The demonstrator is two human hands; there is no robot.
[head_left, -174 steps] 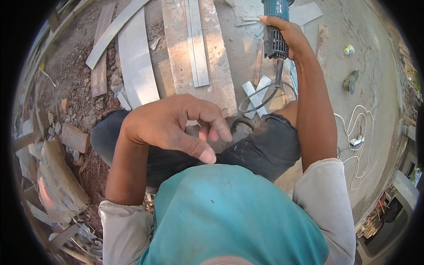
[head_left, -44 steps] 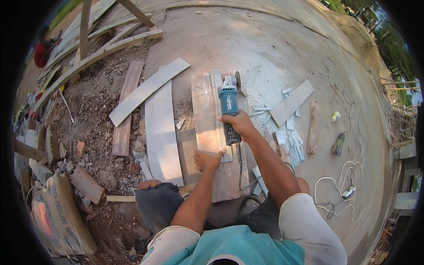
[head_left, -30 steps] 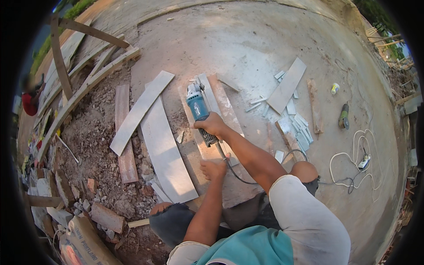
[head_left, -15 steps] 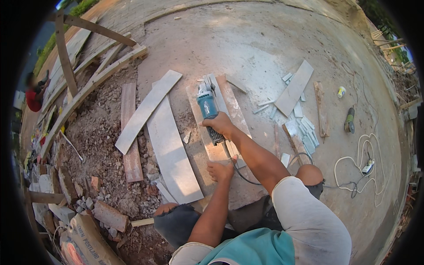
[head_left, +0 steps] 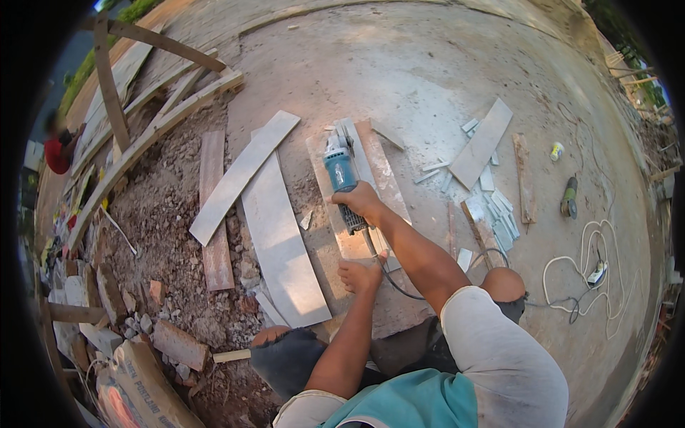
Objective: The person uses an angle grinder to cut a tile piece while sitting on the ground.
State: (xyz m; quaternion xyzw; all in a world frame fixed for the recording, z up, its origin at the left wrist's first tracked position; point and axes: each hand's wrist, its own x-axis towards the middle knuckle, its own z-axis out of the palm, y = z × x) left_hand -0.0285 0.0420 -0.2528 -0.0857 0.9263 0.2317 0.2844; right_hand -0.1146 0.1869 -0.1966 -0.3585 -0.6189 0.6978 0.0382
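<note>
My right hand (head_left: 360, 200) is wrapped round a blue and black angle grinder (head_left: 341, 171), whose head rests over a narrow light grey strip (head_left: 360, 153) lying on a broad stained board (head_left: 389, 192). My left hand (head_left: 360, 272), fingers curled and thumb raised, grips the near end of that board and strip, beside the grinder's cord (head_left: 392, 284). The blade is mostly hidden by the grinder's body. Long pale planks (head_left: 282, 250) lie just to the left.
Right: small offcuts (head_left: 499, 217), another plank (head_left: 478, 146), a green grinder (head_left: 569, 196), a white cup-sized container (head_left: 556, 151), a power strip (head_left: 598, 274) with looped cord. Left: rubble (head_left: 164, 235), timber frame (head_left: 153, 132), paper sack (head_left: 139, 385). A person in red (head_left: 57, 150) sits far left.
From 5.8 seconds ago, the grinder moved from upper right onto the strip and my left hand went from midair to the board's end. Over the last second the view shifted slightly.
</note>
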